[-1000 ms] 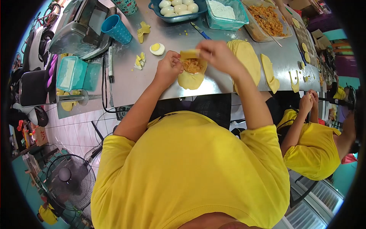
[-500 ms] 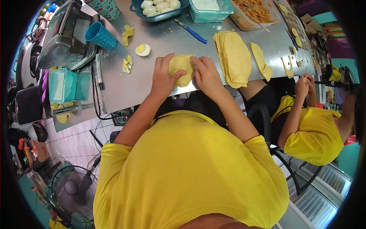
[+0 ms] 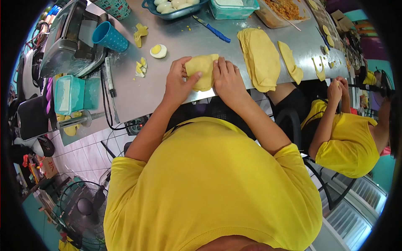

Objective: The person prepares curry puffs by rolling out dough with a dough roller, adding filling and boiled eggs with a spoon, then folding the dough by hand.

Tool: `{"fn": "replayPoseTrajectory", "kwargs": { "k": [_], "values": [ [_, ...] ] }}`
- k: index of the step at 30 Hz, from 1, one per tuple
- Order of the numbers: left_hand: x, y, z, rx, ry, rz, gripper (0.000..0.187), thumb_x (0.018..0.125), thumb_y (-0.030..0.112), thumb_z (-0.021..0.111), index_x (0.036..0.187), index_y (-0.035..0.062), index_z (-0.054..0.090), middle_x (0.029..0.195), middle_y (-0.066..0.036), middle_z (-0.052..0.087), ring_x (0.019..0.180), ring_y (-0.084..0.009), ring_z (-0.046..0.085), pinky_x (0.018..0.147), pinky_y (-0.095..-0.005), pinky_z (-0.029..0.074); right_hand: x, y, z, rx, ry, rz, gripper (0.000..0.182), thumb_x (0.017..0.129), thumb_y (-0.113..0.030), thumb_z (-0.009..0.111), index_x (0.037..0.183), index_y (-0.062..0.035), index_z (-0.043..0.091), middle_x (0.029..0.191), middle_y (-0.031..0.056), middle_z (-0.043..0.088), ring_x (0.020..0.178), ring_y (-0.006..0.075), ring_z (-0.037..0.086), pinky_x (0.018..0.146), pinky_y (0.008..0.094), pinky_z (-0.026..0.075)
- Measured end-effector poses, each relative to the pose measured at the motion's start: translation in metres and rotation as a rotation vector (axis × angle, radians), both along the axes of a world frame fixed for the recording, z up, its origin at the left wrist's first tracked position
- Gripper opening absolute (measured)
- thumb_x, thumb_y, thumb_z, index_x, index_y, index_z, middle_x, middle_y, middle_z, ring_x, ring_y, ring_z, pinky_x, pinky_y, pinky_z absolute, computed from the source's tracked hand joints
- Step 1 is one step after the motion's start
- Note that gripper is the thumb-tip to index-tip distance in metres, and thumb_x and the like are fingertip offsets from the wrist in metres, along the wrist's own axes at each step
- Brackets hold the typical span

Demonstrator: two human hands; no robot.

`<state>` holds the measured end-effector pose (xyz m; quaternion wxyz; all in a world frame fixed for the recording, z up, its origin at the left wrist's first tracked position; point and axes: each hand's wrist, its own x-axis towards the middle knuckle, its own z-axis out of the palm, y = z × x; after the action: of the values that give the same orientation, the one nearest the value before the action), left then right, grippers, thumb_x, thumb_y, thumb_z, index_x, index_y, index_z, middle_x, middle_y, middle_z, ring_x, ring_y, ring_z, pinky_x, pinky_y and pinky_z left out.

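Observation:
A folded piece of pale yellow dough (image 3: 202,69) is held just above the table's near edge. My left hand (image 3: 179,81) grips its left side, thumb on the front and fingers curled behind. On the right edge, my right hand (image 3: 228,79) pinches the dough, its fingertips partly hidden. Beyond my hands lies half a boiled egg (image 3: 158,51), cut side showing the yolk, with small egg pieces (image 3: 141,67) to its left. To the right of my right hand rests a stack of flat dough sheets (image 3: 259,58).
A blue-handled knife (image 3: 217,33) lies beyond my hands. At the back stand a bowl of peeled eggs (image 3: 171,16), a tub of white powder (image 3: 233,11) and a container of orange filling (image 3: 268,16). A blue cup (image 3: 109,37) is left. A co-worker (image 3: 345,138) sits at right.
The view has shifted slightly. Both hands still hold the dough, and the fingers of my right hand have shifted along its right edge. The co-worker's hands remain close together.

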<state>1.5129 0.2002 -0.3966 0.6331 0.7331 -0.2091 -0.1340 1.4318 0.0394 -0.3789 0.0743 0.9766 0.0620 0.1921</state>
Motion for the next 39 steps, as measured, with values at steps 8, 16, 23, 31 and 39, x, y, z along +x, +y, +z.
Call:
{"fn": "replayPoseTrajectory", "kwargs": {
  "k": [8, 16, 23, 31, 39],
  "values": [
    [0.01, 0.012, -0.004, -0.078, 0.113, -0.014, 0.041, 0.084, -0.003, 0.057, 0.123, 0.0008, 0.045, 0.088, -0.004, 0.054, 0.073, -0.0074, 0.054, 0.066, -0.021, 0.046, -0.019, 0.005, 0.011, 0.511, 0.154, 0.024, 0.033, 0.075, -0.002, 0.054, 0.107, 0.0053, 0.056, 0.114, 0.0188, 0.052, 0.102, 0.033, 0.05, 0.088, 0.0417, 0.042],
    [0.006, 0.017, 0.005, 0.132, -0.075, 0.044, 0.033, 0.084, -0.002, 0.055, 0.116, 0.0015, 0.049, 0.073, -0.009, 0.058, 0.063, -0.0144, 0.059, 0.06, -0.027, 0.048, -0.006, 0.029, 0.009, 0.503, 0.101, 0.194, 0.039, 0.08, -0.025, 0.061, 0.115, -0.0073, 0.06, 0.138, 0.0182, 0.036, 0.127, 0.0386, 0.033, 0.102, 0.055, 0.027],
    [0.009, 0.02, 0.009, 0.277, -0.238, 0.027, 0.036, 0.079, -0.004, 0.057, 0.114, 0.0027, 0.051, 0.074, -0.011, 0.058, 0.063, -0.0227, 0.059, 0.061, -0.0316, 0.048, 0.012, 0.035, -0.001, 0.675, 0.226, 0.122, 0.043, 0.082, -0.028, 0.059, 0.12, -0.008, 0.057, 0.148, 0.0174, 0.023, 0.136, 0.0397, 0.017, 0.106, 0.0615, 0.015],
    [0.006, 0.017, 0.017, 0.621, -0.617, -0.062, 0.054, 0.076, -0.001, 0.054, 0.128, 0.0055, 0.047, 0.096, -0.017, 0.049, 0.086, -0.0307, 0.057, 0.068, -0.0389, 0.049, 0.029, 0.023, -0.004, 0.755, 0.26, 0.092, 0.032, 0.079, -0.023, 0.06, 0.106, -0.0067, 0.067, 0.146, 0.0172, 0.028, 0.136, 0.0398, 0.019, 0.106, 0.0611, 0.013],
    [0.009, 0.01, 0.019, 1.082, -0.932, -0.169, 0.051, 0.08, 0.009, 0.05, 0.131, 0.0039, 0.046, 0.096, -0.009, 0.049, 0.086, -0.0236, 0.055, 0.062, -0.0339, 0.045, 0.02, -0.019, -0.009, 0.576, 0.017, 0.039, 0.033, 0.079, -0.003, 0.053, 0.11, 0.0046, 0.06, 0.11, 0.0185, 0.053, 0.1, 0.0344, 0.052, 0.086, 0.0373, 0.044]
  ]
}}
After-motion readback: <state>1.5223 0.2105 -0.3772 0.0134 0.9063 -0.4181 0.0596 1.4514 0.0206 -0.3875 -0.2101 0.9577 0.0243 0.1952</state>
